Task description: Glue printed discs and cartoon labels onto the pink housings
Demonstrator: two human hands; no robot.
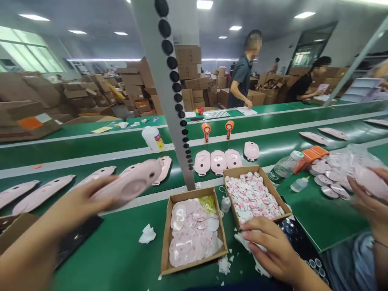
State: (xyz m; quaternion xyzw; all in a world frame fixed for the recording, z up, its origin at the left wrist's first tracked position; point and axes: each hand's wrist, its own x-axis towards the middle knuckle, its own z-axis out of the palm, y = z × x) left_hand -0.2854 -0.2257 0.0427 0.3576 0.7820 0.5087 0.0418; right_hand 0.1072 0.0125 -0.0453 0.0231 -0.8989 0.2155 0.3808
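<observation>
My left hand (101, 196) is raised at the left, closed around a pale pink oval plastic cover (133, 184) with a recess and a small dark hole; the cover is blurred by motion. At the lower right, my right hand (269, 244) rests with fingers stretched and slightly apart over crumpled white sheet scraps (242, 241). Its fingertips are beside the near edge of a cardboard tray (238, 216) full of small white-and-pink cut-out pieces (254, 194). Left of it, another cardboard tray (165, 242) holds round clear-and-pink discs (188, 238) and a yellow-green bundle (207, 204).
Several pink covers (210, 162) lie on the green conveyor (279, 141). A grey post (165, 89) rises ahead. A co-worker's hand (368, 200) at right grips a pink part. Nearby are a water bottle (285, 167), a dropper bottle (300, 184) and a white tissue (147, 234).
</observation>
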